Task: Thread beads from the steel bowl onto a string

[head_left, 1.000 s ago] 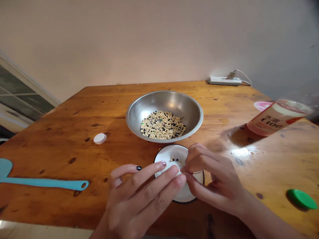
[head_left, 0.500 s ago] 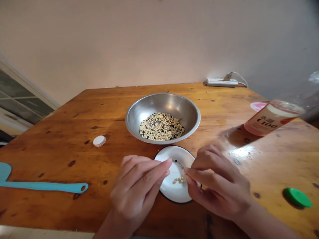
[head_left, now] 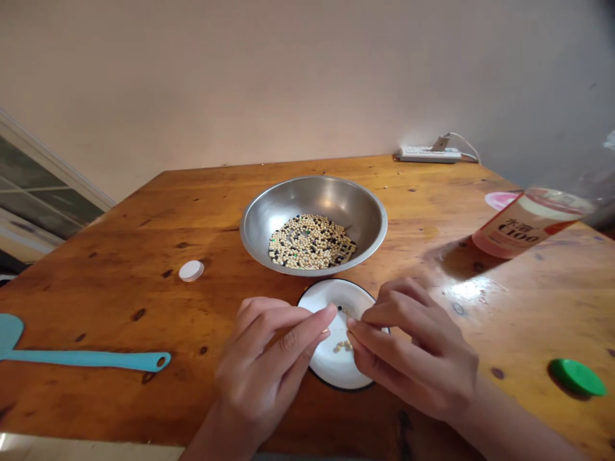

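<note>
My left hand (head_left: 273,358) is closed in a pinch over the left side of a white dish (head_left: 331,374) with a dark rim. What sits between its thumb and forefinger is too small to make out. Opposite it, my right hand (head_left: 423,349) pinches what looks like a thin thread, faintly visible in the gap between the hands. Inside the dish lie several cream beads (head_left: 342,346) and a black bead (head_left: 340,308). Just behind the dish stands a steel bowl (head_left: 254,221), its bottom covered with small cream and black beads (head_left: 312,243) and a few green ones.
A blue fly swatter (head_left: 96,359) and a white cap (head_left: 191,270) lie on the wooden table (head_left: 144,275) to the left. On the right are a tilted clear pink container (head_left: 516,230), a pink lid (head_left: 500,200) and a green lid (head_left: 579,377). A power strip (head_left: 427,154) sits at the back.
My right hand has moved slightly left, narrowing the gap between the two pinches. My left fingertips have shifted a little to the right. The bowl and dish stay in place.
</note>
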A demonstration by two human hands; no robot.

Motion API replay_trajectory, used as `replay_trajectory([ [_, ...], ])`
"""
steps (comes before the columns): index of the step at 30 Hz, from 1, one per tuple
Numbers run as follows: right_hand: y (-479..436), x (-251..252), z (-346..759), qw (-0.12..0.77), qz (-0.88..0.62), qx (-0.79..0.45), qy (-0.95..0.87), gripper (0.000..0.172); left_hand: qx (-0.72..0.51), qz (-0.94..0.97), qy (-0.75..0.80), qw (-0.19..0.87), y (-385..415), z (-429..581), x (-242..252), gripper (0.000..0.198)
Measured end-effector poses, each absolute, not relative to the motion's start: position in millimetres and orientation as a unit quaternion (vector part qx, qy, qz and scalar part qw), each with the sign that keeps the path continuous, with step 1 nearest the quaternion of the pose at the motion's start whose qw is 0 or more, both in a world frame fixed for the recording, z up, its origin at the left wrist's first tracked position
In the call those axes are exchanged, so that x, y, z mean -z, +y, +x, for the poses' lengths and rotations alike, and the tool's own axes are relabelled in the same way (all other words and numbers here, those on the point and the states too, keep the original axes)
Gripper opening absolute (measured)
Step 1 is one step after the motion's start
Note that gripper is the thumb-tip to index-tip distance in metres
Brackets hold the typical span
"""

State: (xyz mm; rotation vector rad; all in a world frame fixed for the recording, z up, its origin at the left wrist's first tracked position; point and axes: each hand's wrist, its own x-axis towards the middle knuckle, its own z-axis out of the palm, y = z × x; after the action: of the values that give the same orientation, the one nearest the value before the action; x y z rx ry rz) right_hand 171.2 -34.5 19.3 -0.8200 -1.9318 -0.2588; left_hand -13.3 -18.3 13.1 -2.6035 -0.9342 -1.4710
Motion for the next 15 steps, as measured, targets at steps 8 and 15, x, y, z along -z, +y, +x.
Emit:
replay_trajectory([
  [8,-34.4,-19.2,174.9,0.481,-0.335,0.12,-0.801,0.016,0.465,-0.831,-0.306,0.011,-18.5,-14.8,-11.5,0.03],
  [15,-33.1,-19.8,174.5,0.484,-0.334,0.121,-0.8,0.015,0.466,-0.83,-0.307,0.008,-18.2,-16.0,-10.0,0.032],
])
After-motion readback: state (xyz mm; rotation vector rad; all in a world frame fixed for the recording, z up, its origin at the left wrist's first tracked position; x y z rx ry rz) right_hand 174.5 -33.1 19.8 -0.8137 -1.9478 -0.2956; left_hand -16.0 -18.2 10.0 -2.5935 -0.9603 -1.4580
